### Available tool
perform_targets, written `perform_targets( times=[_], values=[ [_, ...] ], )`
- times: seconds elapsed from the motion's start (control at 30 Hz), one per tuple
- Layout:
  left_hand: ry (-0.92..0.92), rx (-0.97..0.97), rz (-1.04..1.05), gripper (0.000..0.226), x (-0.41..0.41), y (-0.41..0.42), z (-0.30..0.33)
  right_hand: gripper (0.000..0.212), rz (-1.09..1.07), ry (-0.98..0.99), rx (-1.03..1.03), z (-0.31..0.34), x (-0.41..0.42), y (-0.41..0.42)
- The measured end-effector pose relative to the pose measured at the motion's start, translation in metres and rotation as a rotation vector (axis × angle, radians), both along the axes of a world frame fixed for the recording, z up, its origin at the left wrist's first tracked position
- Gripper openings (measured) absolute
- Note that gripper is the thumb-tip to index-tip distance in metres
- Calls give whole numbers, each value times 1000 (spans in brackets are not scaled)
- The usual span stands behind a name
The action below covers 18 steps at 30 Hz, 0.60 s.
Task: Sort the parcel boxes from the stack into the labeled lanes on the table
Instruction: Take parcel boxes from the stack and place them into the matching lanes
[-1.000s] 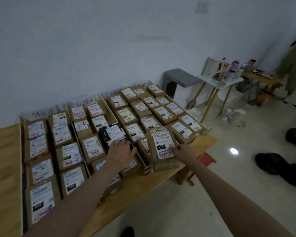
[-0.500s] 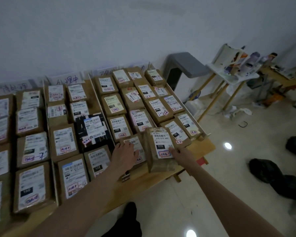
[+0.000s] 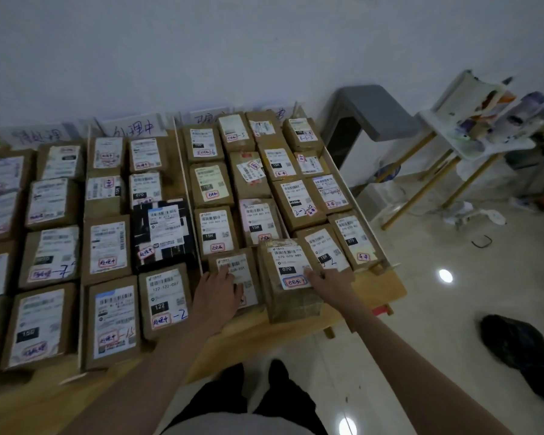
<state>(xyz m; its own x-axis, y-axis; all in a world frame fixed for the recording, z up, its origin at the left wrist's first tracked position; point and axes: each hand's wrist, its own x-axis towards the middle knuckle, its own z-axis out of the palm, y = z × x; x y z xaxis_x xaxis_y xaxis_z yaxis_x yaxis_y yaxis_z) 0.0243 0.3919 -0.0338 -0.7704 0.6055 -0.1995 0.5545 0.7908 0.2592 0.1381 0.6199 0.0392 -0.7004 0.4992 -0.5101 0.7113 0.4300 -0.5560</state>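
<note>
Brown parcel boxes with white labels lie in rows on the wooden table (image 3: 387,287), split into lanes by white dividers (image 3: 187,196) with handwritten signs (image 3: 132,128) at the back. A brown box marked 070 (image 3: 285,296) sits at the front of the right-hand lanes, higher than its neighbours. My right hand (image 3: 327,282) grips its right side, thumb on the label. My left hand (image 3: 217,291) lies flat on the neighbouring box (image 3: 245,265) to the left. A black box (image 3: 164,233) lies in the middle lane.
A grey stool (image 3: 374,111) stands by the wall right of the table. Beyond it is a white side table (image 3: 471,142) with bottles and papers. A black bag (image 3: 522,350) lies on the shiny floor. My legs (image 3: 252,400) are close to the table's front edge.
My left hand has moved right from the black box's lane onto the box beside the 070 box. The 070 box has settled lower at the lane front, my right hand still on it.
</note>
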Motion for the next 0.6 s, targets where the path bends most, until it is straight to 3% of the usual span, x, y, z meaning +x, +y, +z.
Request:
perform_targets(
  times=[0.6],
  values=[
    [34, -89, 86, 43, -4, 20, 4, 44, 140, -53, -49, -40, -45, 35]
  ],
)
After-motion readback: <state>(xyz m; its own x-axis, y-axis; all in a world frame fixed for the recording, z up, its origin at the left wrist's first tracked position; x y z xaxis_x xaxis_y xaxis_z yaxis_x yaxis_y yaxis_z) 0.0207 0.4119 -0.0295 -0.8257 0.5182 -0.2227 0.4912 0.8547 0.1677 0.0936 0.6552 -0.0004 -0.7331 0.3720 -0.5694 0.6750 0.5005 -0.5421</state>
